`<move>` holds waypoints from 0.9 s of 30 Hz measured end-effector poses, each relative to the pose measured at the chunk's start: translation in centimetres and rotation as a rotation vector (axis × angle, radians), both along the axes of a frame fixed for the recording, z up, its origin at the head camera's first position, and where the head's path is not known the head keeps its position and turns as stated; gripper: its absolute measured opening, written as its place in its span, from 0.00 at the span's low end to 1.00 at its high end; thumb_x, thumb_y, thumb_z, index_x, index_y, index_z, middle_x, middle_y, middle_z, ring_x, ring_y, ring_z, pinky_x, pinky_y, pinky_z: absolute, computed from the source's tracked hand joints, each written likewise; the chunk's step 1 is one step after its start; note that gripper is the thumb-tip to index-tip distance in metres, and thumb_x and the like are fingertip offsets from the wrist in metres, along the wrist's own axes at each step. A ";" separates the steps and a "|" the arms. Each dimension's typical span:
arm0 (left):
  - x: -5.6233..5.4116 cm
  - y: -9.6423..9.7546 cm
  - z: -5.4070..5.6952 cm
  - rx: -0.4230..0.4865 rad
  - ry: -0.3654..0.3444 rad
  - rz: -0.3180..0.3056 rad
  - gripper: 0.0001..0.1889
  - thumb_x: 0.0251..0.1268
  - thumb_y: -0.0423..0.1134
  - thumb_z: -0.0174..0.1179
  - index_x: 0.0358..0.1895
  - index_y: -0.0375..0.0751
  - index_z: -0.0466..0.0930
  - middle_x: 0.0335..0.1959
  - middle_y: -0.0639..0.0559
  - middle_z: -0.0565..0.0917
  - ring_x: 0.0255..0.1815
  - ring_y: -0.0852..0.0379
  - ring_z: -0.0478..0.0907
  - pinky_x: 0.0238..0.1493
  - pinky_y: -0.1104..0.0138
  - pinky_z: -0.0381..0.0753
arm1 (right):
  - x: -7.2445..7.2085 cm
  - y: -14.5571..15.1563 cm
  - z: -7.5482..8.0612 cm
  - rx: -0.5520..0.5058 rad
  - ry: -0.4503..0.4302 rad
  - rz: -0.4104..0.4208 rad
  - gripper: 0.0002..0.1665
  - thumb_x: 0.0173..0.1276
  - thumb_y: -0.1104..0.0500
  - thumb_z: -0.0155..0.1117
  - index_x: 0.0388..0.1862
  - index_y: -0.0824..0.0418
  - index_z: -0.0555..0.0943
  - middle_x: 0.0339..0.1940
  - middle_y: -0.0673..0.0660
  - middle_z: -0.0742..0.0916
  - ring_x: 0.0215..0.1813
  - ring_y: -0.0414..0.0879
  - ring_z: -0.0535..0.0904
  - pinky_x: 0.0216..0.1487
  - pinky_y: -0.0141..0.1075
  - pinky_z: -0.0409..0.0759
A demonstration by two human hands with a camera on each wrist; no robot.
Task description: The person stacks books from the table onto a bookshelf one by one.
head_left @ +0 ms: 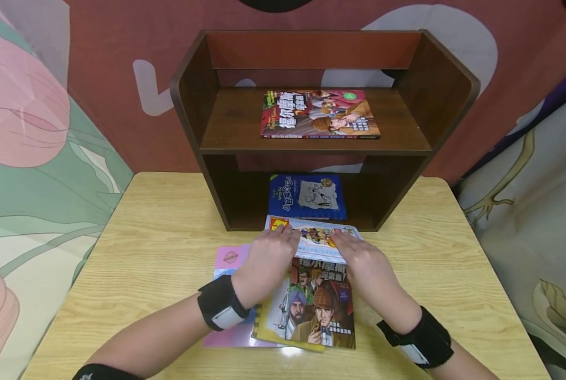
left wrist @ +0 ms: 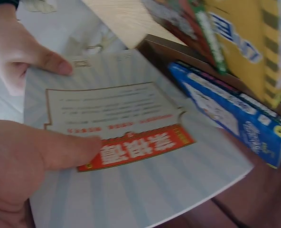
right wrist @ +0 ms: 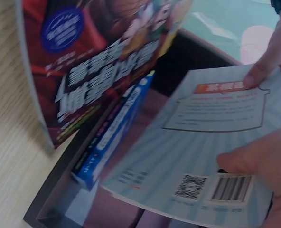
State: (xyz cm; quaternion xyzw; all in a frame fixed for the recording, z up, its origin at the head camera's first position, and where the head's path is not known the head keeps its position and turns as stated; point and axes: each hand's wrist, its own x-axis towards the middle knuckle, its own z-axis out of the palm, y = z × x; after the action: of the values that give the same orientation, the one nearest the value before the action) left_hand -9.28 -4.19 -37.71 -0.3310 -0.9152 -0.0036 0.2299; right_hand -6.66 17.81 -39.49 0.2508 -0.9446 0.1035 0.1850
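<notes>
Both hands hold a light-blue book [head_left: 318, 252] by its opposite sides. My left hand [head_left: 268, 261] grips its left side and my right hand [head_left: 370, 269] its right side, fingers on top. Seen from the wrists, the thumbs press the striped back cover [left wrist: 131, 194], which bears an orange-red title band and a barcode [right wrist: 232, 188]. Just beyond the held book's far edge, a dark blue book [head_left: 306, 198] lies inside the lower compartment of a brown wooden shelf [head_left: 316, 145]. Whether the two books touch cannot be told.
A comic-style book [head_left: 370, 129] lies flat on the upper shelf. Below the hands, a brown detective book [head_left: 318, 311] overlaps a yellow book [head_left: 268, 324] and a pink book [head_left: 228, 255] on the wooden table [head_left: 154, 253]. Shelf side walls flank the lower opening.
</notes>
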 end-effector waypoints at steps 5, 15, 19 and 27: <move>-1.7 -0.2 -0.7 0.039 0.053 0.003 0.16 0.58 0.28 0.60 0.50 0.42 0.83 0.49 0.48 0.85 0.50 0.51 0.83 0.46 0.62 0.82 | -1.9 0.0 -0.3 0.010 0.057 0.004 0.31 0.53 0.78 0.59 0.59 0.66 0.77 0.58 0.63 0.81 0.58 0.56 0.79 0.56 0.48 0.79; -4.9 -0.1 -2.0 0.071 0.109 0.025 0.18 0.61 0.28 0.56 0.54 0.43 0.81 0.53 0.49 0.83 0.53 0.52 0.81 0.47 0.63 0.81 | -5.6 0.5 -0.5 0.054 0.156 0.021 0.28 0.59 0.77 0.53 0.60 0.66 0.76 0.57 0.63 0.82 0.58 0.56 0.79 0.57 0.49 0.78; -6.2 0.0 -2.4 0.060 0.112 0.038 0.18 0.63 0.28 0.56 0.55 0.43 0.81 0.53 0.49 0.83 0.54 0.53 0.81 0.46 0.62 0.82 | -7.1 0.7 -1.2 0.066 0.183 0.026 0.26 0.62 0.76 0.52 0.60 0.65 0.76 0.58 0.62 0.82 0.58 0.55 0.79 0.56 0.49 0.78; -8.1 0.0 -4.1 0.025 0.086 0.062 0.17 0.63 0.28 0.54 0.53 0.44 0.82 0.53 0.49 0.83 0.52 0.54 0.81 0.39 0.62 0.82 | -9.3 0.6 -3.2 0.091 0.145 0.040 0.26 0.64 0.74 0.56 0.62 0.64 0.75 0.61 0.61 0.79 0.62 0.54 0.76 0.60 0.47 0.76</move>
State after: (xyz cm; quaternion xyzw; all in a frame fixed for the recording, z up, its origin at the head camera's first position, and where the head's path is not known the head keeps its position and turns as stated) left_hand -17.38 -4.18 -41.81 -0.2994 -0.9141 0.0064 0.2733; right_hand -15.93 18.37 -42.72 0.2846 -0.9271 0.0457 0.2393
